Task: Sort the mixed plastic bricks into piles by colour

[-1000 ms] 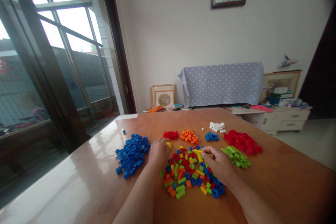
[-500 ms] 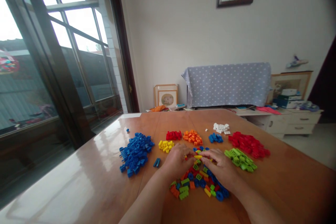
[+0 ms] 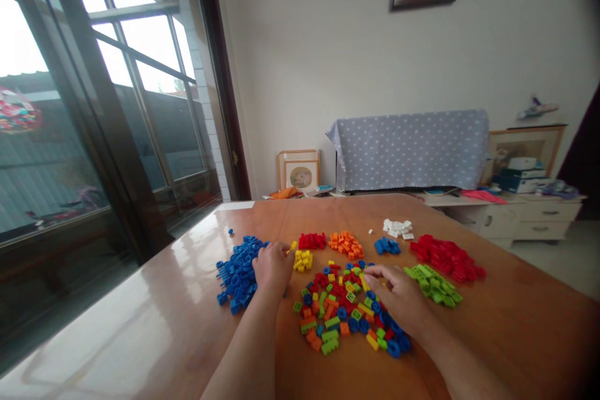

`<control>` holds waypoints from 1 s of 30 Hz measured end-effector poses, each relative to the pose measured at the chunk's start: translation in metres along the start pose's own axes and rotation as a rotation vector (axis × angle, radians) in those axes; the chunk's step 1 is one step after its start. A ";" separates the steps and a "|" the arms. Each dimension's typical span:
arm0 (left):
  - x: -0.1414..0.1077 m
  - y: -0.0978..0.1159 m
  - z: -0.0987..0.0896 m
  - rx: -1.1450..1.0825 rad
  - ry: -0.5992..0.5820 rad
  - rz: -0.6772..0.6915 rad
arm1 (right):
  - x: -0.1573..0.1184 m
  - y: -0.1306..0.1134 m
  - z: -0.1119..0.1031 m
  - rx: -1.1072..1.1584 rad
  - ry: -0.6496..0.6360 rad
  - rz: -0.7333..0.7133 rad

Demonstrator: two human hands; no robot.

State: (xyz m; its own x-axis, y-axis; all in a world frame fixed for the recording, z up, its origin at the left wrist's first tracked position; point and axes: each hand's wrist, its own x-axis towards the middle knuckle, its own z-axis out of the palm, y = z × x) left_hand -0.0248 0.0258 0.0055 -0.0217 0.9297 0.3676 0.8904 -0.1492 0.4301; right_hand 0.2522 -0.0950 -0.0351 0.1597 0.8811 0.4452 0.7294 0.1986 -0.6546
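My left hand (image 3: 274,267) is over the gap between the blue brick pile (image 3: 241,275) and the small yellow brick pile (image 3: 303,260). Its fingers are closed, with a small yellow brick (image 3: 293,245) at the tips. My right hand (image 3: 396,290) reaches in from the right over the mixed heap of bricks (image 3: 335,306). Thumb and fingers pinch a longer yellow brick (image 3: 364,282) at the heap's upper right. Red, green, orange, blue and yellow pieces lie jumbled in this heap. The left hand mostly hides a dark blue piece beneath it.
Sorted piles line the wooden table (image 3: 178,300): red bricks (image 3: 312,241), orange bricks (image 3: 345,244), blue bricks (image 3: 387,246), white bricks (image 3: 397,229), a larger red pile (image 3: 447,257) and green bricks (image 3: 434,286). A lone blue piece (image 3: 230,232) sits far left.
My left hand has moved left, away from the right hand, to the yellow pile. That uncovers the left part of the mixed heap. My right hand stays nearly in place.
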 end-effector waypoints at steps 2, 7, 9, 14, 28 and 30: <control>0.004 -0.008 0.001 0.031 -0.006 -0.064 | 0.000 0.000 0.000 -0.003 0.003 0.005; 0.006 -0.014 0.010 0.079 -0.022 -0.078 | 0.000 0.000 0.000 0.008 0.005 0.017; 0.006 -0.014 0.013 0.102 -0.023 -0.062 | 0.000 0.000 0.000 0.017 0.004 0.020; 0.006 -0.011 0.016 0.137 -0.046 -0.022 | -0.001 -0.001 -0.002 0.018 0.005 0.016; -0.008 0.011 0.008 0.048 0.048 0.103 | 0.003 0.019 -0.003 -0.001 0.146 0.147; -0.014 0.018 0.010 0.001 0.036 0.176 | 0.004 0.022 -0.005 -0.058 0.158 0.141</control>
State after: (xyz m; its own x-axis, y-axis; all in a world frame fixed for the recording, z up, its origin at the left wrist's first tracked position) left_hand -0.0040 0.0134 0.0004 0.1179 0.8765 0.4667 0.8823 -0.3081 0.3559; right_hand 0.2723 -0.0888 -0.0451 0.3619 0.8191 0.4450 0.7288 0.0490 -0.6830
